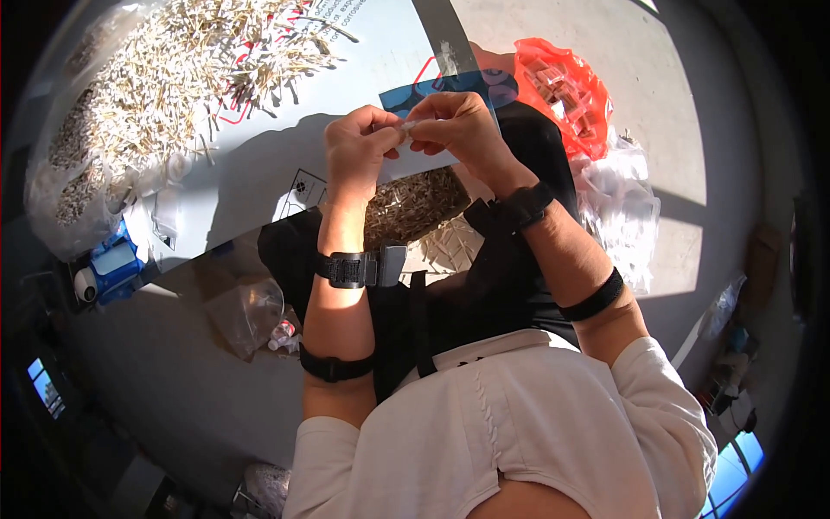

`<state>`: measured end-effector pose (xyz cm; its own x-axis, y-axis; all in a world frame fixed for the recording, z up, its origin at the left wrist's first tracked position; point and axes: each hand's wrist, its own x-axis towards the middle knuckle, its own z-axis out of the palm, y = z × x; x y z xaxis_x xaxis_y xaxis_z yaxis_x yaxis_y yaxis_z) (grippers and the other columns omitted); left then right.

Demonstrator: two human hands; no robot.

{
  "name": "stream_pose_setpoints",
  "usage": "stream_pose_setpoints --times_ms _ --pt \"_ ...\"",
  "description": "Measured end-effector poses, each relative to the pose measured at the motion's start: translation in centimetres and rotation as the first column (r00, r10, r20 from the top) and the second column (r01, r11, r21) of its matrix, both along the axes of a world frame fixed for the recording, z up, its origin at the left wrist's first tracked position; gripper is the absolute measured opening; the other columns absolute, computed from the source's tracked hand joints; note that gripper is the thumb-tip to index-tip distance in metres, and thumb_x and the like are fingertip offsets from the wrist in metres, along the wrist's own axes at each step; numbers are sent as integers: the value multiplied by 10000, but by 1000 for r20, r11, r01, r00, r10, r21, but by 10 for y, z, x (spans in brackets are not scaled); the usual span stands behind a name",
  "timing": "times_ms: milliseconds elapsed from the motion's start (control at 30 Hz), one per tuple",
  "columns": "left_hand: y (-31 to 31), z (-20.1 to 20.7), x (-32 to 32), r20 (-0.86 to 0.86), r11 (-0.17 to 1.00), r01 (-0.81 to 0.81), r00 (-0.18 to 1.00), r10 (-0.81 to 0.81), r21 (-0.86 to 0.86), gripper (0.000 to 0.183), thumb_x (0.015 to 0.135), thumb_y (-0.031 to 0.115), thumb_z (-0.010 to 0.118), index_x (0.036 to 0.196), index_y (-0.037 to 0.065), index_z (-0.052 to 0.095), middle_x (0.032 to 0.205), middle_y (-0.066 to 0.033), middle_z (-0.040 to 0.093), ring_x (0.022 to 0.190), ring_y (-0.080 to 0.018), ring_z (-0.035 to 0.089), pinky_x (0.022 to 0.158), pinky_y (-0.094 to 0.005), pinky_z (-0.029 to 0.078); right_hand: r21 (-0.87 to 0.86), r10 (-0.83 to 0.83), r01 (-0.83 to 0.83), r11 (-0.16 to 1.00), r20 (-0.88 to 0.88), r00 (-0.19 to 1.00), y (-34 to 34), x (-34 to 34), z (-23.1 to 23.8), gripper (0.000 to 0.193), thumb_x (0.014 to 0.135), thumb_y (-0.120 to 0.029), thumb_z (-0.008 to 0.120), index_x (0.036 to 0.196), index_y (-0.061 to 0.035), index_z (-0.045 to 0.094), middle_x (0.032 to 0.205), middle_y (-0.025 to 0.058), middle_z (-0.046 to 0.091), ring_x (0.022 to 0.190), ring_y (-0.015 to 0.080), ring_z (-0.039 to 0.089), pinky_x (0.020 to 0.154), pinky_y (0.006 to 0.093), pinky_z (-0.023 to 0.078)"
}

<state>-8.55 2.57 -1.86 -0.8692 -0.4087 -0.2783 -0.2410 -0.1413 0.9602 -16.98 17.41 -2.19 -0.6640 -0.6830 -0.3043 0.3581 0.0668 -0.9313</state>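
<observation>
Over the table's near edge, my left hand (354, 149) and my right hand (462, 131) meet fingertip to fingertip. Both are closed in a pinch on a small white thing (406, 128), mostly covered by the fingers and too small to name. To the left, a large heap of thin pale sticks with white ends (199, 65), looking like cotton swabs, spreads over the light table (251, 186). Below my hands, between my legs, a container of brownish sticks (411, 208) shows in part. A translucent blue piece (450, 84) lies just beyond my right hand.
On the floor to the right lie a red plastic bag (596, 82) of small packets and clear plastic bags (618, 186). A blue and white object (117, 266) is by the table's left corner. Below the table are a clear bag (246, 311) and a small white-and-red bottle (283, 335).
</observation>
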Motion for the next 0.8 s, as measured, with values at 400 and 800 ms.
stream_pose_setpoints --times_ms 400,800 --pt "-5 -8 4 -92 996 8 996 0 83 58 769 27 699 811 -13 702 713 -50 668 608 -87 583 547 -214 456 -29 18 -18 999 -20 1000 -1 0 -5 105 861 -124 704 906 -29 710 761 32 689 675 93 661 622 209 524" --pt "-3 -8 7 -78 996 -13 997 20 89 81 800 61 695 838 -9 707 740 -51 675 669 -95 610 605 -215 480 -107 -6 5 994 -11 1000 1 4 -7 88 878 -92 671 935 -34 707 800 37 698 677 88 662 628 201 517"
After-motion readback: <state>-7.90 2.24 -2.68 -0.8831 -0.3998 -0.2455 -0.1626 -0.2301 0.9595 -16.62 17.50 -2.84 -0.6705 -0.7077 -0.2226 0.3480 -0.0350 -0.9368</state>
